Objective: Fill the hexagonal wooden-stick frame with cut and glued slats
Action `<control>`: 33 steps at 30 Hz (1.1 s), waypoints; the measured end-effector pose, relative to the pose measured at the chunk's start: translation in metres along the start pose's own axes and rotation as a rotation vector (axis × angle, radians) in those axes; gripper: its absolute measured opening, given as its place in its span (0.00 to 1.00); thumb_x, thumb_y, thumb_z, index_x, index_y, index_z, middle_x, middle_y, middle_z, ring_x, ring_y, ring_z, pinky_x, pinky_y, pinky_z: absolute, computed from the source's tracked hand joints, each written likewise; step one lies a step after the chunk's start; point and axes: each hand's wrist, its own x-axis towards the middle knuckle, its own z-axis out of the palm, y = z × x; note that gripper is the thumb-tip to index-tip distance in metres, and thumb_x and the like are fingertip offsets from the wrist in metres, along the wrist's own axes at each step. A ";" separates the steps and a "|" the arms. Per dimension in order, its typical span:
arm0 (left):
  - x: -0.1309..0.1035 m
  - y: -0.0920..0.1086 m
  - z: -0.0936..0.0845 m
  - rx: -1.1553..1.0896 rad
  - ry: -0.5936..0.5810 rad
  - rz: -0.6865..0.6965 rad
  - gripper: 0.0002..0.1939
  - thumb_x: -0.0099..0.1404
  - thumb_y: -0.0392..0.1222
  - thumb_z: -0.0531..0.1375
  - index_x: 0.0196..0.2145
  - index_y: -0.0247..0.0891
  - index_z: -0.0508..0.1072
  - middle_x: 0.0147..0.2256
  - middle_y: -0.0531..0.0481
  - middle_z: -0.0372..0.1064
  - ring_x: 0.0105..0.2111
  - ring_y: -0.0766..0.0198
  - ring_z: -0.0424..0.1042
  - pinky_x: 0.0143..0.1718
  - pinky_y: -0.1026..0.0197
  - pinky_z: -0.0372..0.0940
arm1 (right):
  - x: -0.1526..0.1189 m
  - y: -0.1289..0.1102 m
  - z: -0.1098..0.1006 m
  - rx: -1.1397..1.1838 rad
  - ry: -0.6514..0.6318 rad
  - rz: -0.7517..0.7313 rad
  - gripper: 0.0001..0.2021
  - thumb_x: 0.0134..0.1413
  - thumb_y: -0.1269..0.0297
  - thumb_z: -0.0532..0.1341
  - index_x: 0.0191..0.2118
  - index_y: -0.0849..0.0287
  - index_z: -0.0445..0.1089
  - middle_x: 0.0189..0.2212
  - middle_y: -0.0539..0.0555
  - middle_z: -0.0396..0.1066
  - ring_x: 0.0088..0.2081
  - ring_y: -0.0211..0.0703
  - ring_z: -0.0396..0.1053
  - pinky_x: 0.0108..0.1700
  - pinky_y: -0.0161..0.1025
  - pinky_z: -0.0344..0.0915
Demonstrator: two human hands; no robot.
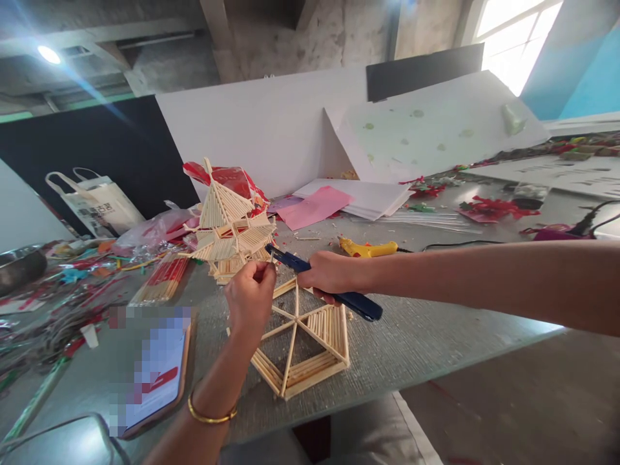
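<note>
My right hand (327, 274) is wrapped round a dark blue plier-like hand cutter (356, 303), whose jaws point left. My left hand (249, 294) is closed in a pinch, its fingertips just below the jaws. A thin pale stick (272, 256) stands up from that pinch at the jaws; most of it is hidden by the fingers. Beneath both hands lies a flat hexagonal frame of wooden sticks (317, 371), with spokes meeting at its centre. Rows of sticks fill some of its sections. Behind my left hand stands a tiered pagoda-like stick model (225, 213) with a pointed roof.
A yellow glue gun (368, 248) lies beyond my right forearm. At left are a phone (159, 381), a bundle of sticks in plastic (162, 278) and tangled scraps. Pink paper (314, 206) and white sheets lie behind. The table edge (436, 381) runs along the near right.
</note>
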 end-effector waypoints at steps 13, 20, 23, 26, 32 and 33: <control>0.002 -0.005 0.004 -0.060 -0.046 -0.009 0.12 0.55 0.48 0.55 0.23 0.38 0.73 0.18 0.55 0.69 0.20 0.66 0.67 0.26 0.65 0.56 | -0.004 0.004 -0.013 -0.005 -0.078 -0.003 0.08 0.43 0.68 0.53 0.18 0.59 0.55 0.10 0.46 0.56 0.12 0.32 0.55 0.15 0.31 0.56; 0.000 -0.001 0.003 0.009 -0.045 0.036 0.12 0.55 0.46 0.54 0.24 0.38 0.72 0.21 0.54 0.70 0.22 0.65 0.67 0.26 0.65 0.56 | -0.007 0.005 -0.016 -0.187 0.003 -0.050 0.12 0.45 0.66 0.52 0.15 0.60 0.55 0.09 0.47 0.55 0.13 0.33 0.56 0.17 0.32 0.56; 0.004 0.001 0.006 -0.039 -0.050 -0.019 0.11 0.54 0.46 0.55 0.24 0.38 0.73 0.21 0.53 0.71 0.24 0.62 0.69 0.28 0.63 0.57 | -0.003 0.005 -0.014 -0.267 0.058 -0.028 0.12 0.46 0.66 0.52 0.15 0.60 0.57 0.09 0.48 0.56 0.12 0.34 0.56 0.17 0.33 0.56; 0.013 0.001 0.012 -0.103 -0.062 -0.076 0.10 0.52 0.46 0.56 0.25 0.38 0.74 0.21 0.52 0.70 0.26 0.61 0.69 0.30 0.61 0.59 | 0.008 0.010 -0.016 -0.289 0.121 -0.038 0.12 0.45 0.64 0.53 0.16 0.61 0.59 0.10 0.49 0.57 0.12 0.35 0.56 0.16 0.34 0.55; 0.025 -0.004 0.018 -0.311 -0.190 -0.135 0.13 0.53 0.48 0.55 0.26 0.35 0.72 0.22 0.52 0.69 0.23 0.65 0.68 0.30 0.62 0.62 | 0.028 0.017 -0.046 -0.172 0.181 0.005 0.08 0.45 0.65 0.55 0.20 0.62 0.62 0.11 0.48 0.59 0.13 0.34 0.57 0.18 0.34 0.57; 0.024 -0.004 0.016 -0.357 -0.227 -0.143 0.14 0.53 0.49 0.55 0.27 0.35 0.71 0.22 0.51 0.69 0.23 0.66 0.67 0.30 0.62 0.63 | 0.032 0.017 -0.052 -0.122 0.197 0.056 0.08 0.45 0.65 0.56 0.21 0.63 0.63 0.12 0.49 0.60 0.14 0.34 0.58 0.19 0.34 0.59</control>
